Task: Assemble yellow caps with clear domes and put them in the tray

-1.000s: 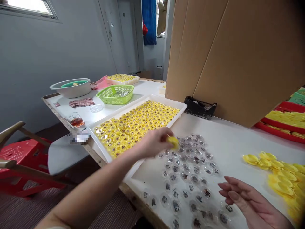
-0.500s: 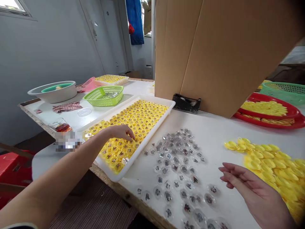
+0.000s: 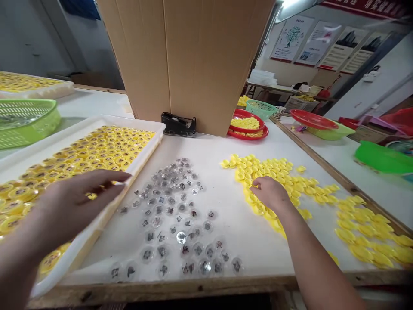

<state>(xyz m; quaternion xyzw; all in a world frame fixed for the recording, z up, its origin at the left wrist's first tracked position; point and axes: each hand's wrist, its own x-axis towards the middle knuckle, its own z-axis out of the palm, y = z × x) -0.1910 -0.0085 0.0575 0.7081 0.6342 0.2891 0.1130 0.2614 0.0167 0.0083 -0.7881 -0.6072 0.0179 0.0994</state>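
My left hand (image 3: 80, 202) hovers over the near right rim of a white tray (image 3: 151, 142), thumb and fingers apart with nothing visible between them. Rows of yellow round caps with printed centres (image 3: 106, 148) fill that tray. My right hand (image 3: 269, 193) is at the left part of a heap of plain yellow caps (image 3: 280, 170), its fingers curled together. Whether a cap is between those fingertips is hidden. Between my hands, many clear round pieces with small dark printed figures (image 3: 171, 200) lie spread on the white table (image 3: 206, 150).
A black tape dispenser (image 3: 178, 125) stands against a tall cardboard sheet (image 3: 193, 64). Stacked red plates (image 3: 248, 133) hold yellow caps beside a green basket (image 3: 261, 108). At left are a lime basket (image 3: 29, 129) and another filled tray (image 3: 35, 92). A wooden edge (image 3: 206, 287) borders the table.
My view has turned right. My left hand has lifted from the caps in the tray towards its right rim. My right hand has moved onto the yellow heap, its fingers curling in.
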